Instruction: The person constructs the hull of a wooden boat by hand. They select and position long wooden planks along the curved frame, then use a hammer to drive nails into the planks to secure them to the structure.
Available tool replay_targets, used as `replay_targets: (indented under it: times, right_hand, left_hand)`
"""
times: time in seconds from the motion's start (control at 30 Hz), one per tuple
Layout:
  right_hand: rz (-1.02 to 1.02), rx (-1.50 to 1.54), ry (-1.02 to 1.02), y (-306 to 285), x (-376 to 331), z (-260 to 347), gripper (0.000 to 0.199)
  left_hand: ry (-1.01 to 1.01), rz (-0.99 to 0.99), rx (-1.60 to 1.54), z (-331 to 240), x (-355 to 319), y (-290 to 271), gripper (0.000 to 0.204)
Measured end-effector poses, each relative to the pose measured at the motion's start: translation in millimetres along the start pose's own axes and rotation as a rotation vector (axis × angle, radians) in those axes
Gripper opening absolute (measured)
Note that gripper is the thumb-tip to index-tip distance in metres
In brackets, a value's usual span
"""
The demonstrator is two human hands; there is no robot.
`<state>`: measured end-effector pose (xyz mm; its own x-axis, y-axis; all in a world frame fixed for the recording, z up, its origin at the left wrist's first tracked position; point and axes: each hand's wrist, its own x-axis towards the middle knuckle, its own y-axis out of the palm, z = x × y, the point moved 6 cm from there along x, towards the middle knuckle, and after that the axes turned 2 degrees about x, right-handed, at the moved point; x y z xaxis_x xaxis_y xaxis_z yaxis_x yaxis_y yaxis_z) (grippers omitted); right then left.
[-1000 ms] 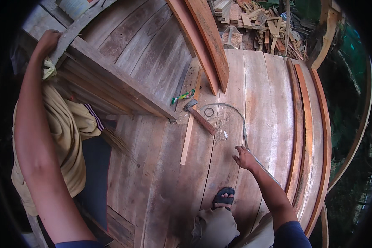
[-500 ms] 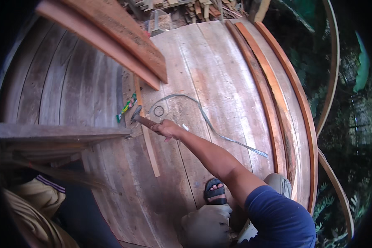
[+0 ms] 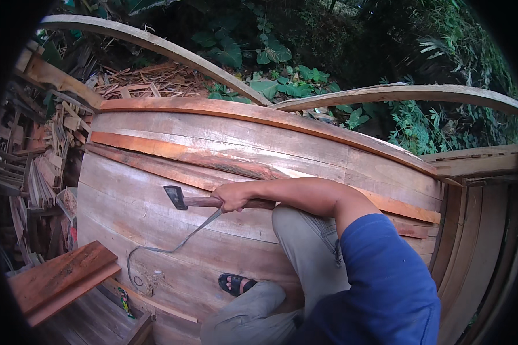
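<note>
At the centre of the frame the right hand is closed around the wooden handle of a hammer, whose dark metal head points toward the left edge. The hammer hovers over the plank floor of broad boards. Just below it a thin bent metal strip lies on the boards, curling to lower left. A sandalled foot rests lower down. The left hand is out of view.
</note>
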<state>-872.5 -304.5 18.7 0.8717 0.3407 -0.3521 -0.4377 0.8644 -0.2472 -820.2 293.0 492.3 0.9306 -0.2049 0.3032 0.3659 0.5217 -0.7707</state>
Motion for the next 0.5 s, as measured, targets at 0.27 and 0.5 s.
replay_targets:
  times: [0.27,0.5]
  right_hand:
    - [-0.640,-0.344,0.430,-98.2,-290.2,-163.4,0.025]
    - [-0.844,-0.268,0.809,-68.2,-458.5,-286.6,0.034]
  left_hand:
    - [0.144,0.009,-0.090,-147.4,-50.1,-57.0,0.065]
    - [0.344,-0.044,-0.098,-201.1,-51.5,-66.7,0.042]
